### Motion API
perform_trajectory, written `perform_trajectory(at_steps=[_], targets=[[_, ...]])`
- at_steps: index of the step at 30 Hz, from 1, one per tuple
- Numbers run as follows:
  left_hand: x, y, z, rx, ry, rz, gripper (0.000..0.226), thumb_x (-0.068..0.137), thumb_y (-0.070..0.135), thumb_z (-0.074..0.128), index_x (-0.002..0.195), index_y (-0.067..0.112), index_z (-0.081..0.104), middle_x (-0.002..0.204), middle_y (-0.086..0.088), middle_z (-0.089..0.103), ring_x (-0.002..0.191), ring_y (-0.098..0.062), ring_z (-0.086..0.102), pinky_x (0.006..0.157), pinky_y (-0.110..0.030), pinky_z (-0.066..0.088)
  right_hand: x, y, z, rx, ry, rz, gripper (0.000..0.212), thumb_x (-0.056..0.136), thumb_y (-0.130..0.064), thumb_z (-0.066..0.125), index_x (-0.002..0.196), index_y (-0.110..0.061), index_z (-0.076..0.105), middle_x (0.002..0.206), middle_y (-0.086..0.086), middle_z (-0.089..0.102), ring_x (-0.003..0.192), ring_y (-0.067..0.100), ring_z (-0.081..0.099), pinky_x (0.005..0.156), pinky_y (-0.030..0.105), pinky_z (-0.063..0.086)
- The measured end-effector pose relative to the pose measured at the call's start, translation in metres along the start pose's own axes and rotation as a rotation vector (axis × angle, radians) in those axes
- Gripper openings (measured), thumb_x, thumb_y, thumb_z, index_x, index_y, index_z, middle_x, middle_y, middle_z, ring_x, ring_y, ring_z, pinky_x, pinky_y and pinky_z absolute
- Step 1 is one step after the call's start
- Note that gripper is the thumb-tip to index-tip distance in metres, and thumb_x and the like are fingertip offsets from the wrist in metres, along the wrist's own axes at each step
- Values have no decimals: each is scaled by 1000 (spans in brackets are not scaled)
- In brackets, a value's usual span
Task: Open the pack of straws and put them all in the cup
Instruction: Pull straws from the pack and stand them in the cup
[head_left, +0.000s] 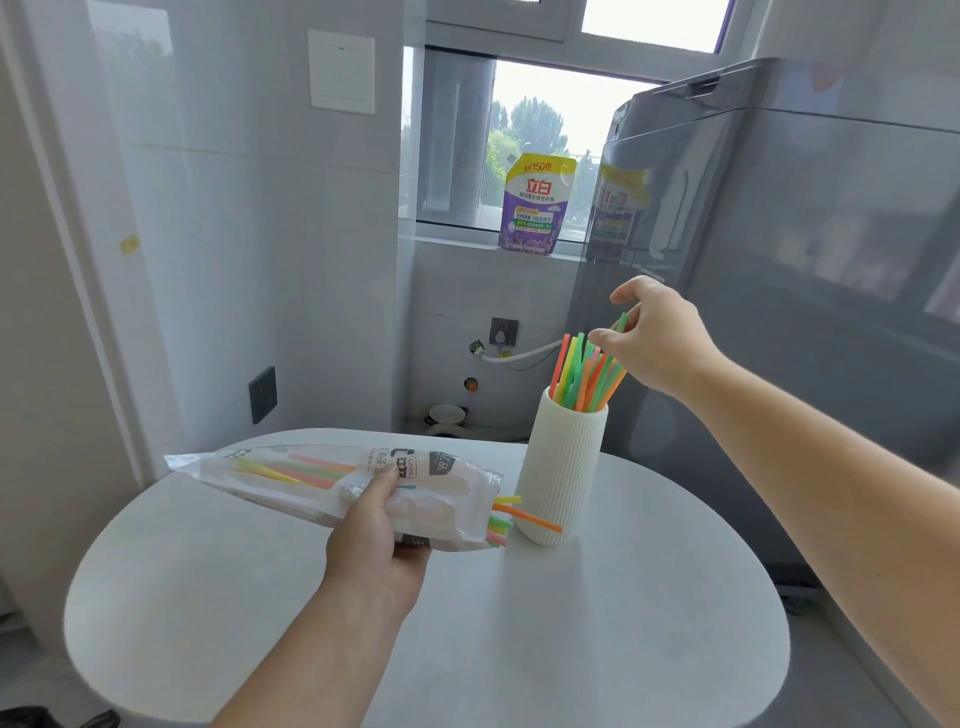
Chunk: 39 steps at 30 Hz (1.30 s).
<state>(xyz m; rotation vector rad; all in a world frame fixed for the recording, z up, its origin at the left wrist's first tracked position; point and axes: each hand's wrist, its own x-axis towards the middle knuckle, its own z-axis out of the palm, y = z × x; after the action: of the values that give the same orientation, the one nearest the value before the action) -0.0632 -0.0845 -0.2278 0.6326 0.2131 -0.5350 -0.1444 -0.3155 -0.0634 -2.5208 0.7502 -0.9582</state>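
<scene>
The table (623, 649) is white, with a smooth matt top and a rounded, almost oval outline. One thing stands plainly on it: a tall cream-white cup (563, 467) with fine vertical ribs. It stands upright on the far right part of the top, near the back edge. The pack of straws (311, 478) is over the left middle of the top, and I cannot tell if it touches the surface.
</scene>
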Motion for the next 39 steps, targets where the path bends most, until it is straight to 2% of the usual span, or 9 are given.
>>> perform_trajectory(at_steps=[6, 11, 14, 18, 21, 26, 29, 33, 39], targets=[[-1, -1, 1, 0, -21, 6, 37, 93, 9, 69, 129, 18, 63, 112, -6, 78, 85, -21, 79, 76, -45, 63, -9, 3, 6, -201, 25, -111, 28, 101, -21, 57, 126, -15, 66, 117, 8, 69, 106, 26, 58, 77, 31, 50], [-5, 3, 3, -7, -26, 0, 39, 94, 10, 68, 132, 16, 62, 116, -8, 76, 96, -24, 76, 78, -46, 62, -22, 9, 12, -367, -187, -134, 43, 107, -33, 37, 142, -13, 52, 152, 2, 50, 139, 29, 34, 108, 49, 38], [-6, 4, 4, -7, -23, 4, 39, 94, 10, 68, 132, 17, 62, 116, -8, 76, 97, -24, 75, 76, -45, 62, -30, 7, 10, -347, -154, -139, 52, 106, -37, 40, 152, -15, 38, 162, 4, 35, 148, 28, 22, 115, 50, 28], [-6, 6, 5, -5, -24, 17, 38, 94, 11, 68, 131, 18, 62, 115, -6, 76, 91, -21, 77, 72, -42, 63, -63, -7, 4, -77, 173, -181, 26, 99, -30, 50, 117, -18, 65, 120, 5, 65, 117, 26, 53, 91, 39, 46], [-7, 6, 6, -4, -34, 27, 35, 93, 13, 69, 128, 18, 64, 108, -5, 79, 81, -19, 79, 70, -41, 64, -101, -12, 17, 176, 106, -45, 26, 95, -37, 46, 82, -23, 62, 80, -2, 65, 74, 21, 62, 63, 35, 49], [-13, 8, 9, 50, -85, 88, 32, 92, 16, 73, 123, 16, 68, 100, -3, 81, 84, -18, 79, 61, -35, 63, -157, -7, 68, 661, -379, 613, 47, 104, -54, 32, 101, -19, 63, 93, 10, 70, 58, 20, 60, 53, 32, 50], [-17, 9, 13, 106, -118, 168, 34, 91, 16, 75, 124, 14, 68, 103, -5, 81, 87, -17, 78, 61, -32, 62, -171, -10, 83, 1008, -400, 877, 55, 103, -55, 37, 100, -10, 67, 75, 11, 66, 42, 18, 44, 43, 25, 37], [-24, 4, 20, 209, -172, 303, 38, 92, 14, 73, 129, 19, 66, 112, -5, 79, 93, -17, 77, 62, -29, 60, -175, -22, 87, 1153, -325, 965, 46, 102, -51, 43, 86, -11, 58, 47, 0, 53, 38, 15, 35, 38, 21, 28], [-26, -1, 19, 218, -160, 303, 44, 91, 13, 74, 134, 21, 64, 116, -4, 77, 94, -17, 77, 63, -30, 60, -181, -23, 87, 1110, -342, 881, 29, 101, -27, 47, 74, -15, 54, 47, -3, 42, 39, 12, 32, 38, 21, 26]])
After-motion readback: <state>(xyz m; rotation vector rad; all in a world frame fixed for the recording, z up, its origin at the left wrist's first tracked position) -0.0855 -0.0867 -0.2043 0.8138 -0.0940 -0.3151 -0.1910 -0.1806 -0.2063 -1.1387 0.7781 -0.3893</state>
